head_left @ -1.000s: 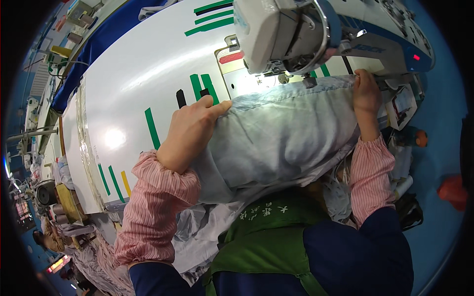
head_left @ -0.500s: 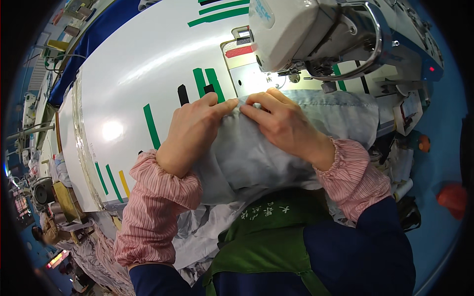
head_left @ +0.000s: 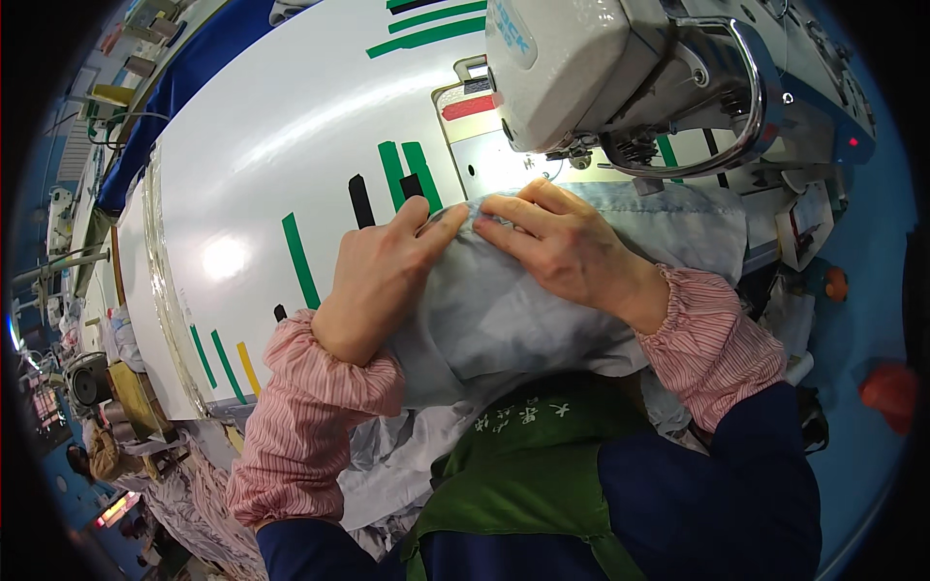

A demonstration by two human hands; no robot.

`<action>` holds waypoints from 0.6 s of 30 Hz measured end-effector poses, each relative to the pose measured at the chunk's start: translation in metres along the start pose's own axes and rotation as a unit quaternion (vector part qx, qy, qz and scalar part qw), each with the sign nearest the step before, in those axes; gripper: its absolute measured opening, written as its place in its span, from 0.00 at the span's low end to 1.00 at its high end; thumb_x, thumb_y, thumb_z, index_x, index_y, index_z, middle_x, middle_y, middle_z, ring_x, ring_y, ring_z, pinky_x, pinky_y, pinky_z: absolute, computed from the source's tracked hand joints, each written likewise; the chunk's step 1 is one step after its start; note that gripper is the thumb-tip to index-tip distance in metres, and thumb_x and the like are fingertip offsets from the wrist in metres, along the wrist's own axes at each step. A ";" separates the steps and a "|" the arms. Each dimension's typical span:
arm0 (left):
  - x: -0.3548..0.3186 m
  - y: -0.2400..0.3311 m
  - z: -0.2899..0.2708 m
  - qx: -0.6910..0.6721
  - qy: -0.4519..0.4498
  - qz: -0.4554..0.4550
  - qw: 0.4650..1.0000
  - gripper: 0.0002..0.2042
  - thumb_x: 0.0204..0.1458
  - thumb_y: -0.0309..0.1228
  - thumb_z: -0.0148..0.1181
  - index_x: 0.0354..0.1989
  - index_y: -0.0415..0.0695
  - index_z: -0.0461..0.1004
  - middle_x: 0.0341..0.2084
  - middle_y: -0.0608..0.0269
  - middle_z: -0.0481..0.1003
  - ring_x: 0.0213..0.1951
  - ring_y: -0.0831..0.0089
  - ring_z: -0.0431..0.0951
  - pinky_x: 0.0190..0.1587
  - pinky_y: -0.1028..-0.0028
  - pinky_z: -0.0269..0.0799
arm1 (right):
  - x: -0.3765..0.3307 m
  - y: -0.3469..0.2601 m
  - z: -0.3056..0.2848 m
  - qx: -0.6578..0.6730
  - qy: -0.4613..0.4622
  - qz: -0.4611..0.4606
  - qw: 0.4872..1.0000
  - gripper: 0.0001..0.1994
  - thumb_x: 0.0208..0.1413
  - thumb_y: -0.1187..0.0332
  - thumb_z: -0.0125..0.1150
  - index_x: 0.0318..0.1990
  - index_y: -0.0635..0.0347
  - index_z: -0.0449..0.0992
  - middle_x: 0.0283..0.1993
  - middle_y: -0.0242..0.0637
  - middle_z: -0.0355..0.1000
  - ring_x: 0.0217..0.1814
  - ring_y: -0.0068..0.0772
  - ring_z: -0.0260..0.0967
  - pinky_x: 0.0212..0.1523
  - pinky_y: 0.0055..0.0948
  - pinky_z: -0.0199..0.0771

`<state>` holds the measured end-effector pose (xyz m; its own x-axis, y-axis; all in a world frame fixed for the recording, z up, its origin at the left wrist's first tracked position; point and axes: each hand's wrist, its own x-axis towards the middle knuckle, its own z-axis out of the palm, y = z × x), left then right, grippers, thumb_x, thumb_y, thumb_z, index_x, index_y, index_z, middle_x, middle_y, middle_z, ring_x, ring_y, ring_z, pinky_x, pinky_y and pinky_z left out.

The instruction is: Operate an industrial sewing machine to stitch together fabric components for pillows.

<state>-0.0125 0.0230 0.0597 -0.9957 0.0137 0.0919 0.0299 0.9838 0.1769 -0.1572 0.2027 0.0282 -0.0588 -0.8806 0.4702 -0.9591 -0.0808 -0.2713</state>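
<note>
A pale grey-blue piece of fabric (head_left: 542,320) lies over the front of the white sewing table (head_left: 242,174) and hangs toward my lap. Its upper edge carries a stitched band. My left hand (head_left: 387,266) pinches that edge at its left end, thumb and forefinger together. Close beside it, my right hand (head_left: 567,242) has its fingers bent and closed on the same edge. Both hands sit just in front of the sewing machine (head_left: 581,73), whose lamp lights the metal needle plate (head_left: 489,160). The needle tip is too small to make out.
Green tape strips (head_left: 300,261) and black tape (head_left: 360,201) mark the tabletop. A bent chrome guard (head_left: 751,97) juts from the machine head on the right. More crumpled cloth (head_left: 397,474) is below the table edge. A red object (head_left: 886,397) stands far right.
The view has shifted slightly. Both hands keep their grip on the fabric edge, which now sits a little farther from the machine, and the right forearm is slightly farther right.
</note>
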 end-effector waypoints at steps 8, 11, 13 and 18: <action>-0.006 0.009 0.007 0.148 0.041 0.086 0.984 0.19 0.49 0.26 0.56 0.51 0.40 0.74 0.26 0.68 0.65 0.23 0.81 0.72 0.20 0.78 0.67 | 0.002 -0.001 -0.002 0.007 -0.004 -0.001 1.000 0.16 0.44 0.73 0.59 0.43 0.65 0.79 0.48 0.38 0.72 0.42 0.34 0.69 0.44 0.30 0.74; -0.009 0.006 0.010 0.198 0.079 0.124 0.969 0.15 0.49 0.26 0.58 0.47 0.41 0.77 0.23 0.71 0.63 0.23 0.84 0.68 0.19 0.82 0.61 | 0.003 -0.002 -0.003 0.009 -0.008 -0.001 1.000 0.16 0.44 0.73 0.58 0.43 0.66 0.79 0.48 0.40 0.73 0.42 0.35 0.70 0.43 0.30 0.74; -0.011 0.004 0.011 0.214 0.095 0.149 0.961 0.14 0.49 0.26 0.59 0.45 0.41 0.78 0.23 0.71 0.61 0.22 0.84 0.66 0.19 0.81 0.59 | 0.002 -0.002 -0.003 0.004 -0.011 0.001 1.000 0.16 0.44 0.73 0.58 0.43 0.65 0.79 0.48 0.39 0.73 0.42 0.34 0.70 0.43 0.30 0.74; -0.011 0.003 0.010 0.203 0.092 0.155 0.962 0.14 0.48 0.26 0.60 0.44 0.41 0.78 0.22 0.71 0.61 0.23 0.84 0.66 0.19 0.81 0.58 | 0.003 -0.001 -0.002 0.001 -0.015 0.003 1.000 0.16 0.43 0.73 0.58 0.43 0.65 0.79 0.48 0.39 0.73 0.42 0.34 0.70 0.43 0.30 0.73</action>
<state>-0.0028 0.0273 0.0495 -0.9110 0.3221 0.2576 0.2480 0.9269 -0.2818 -0.1570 0.2010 0.0321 -0.0554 -0.8944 0.4438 -0.9582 -0.0774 -0.2756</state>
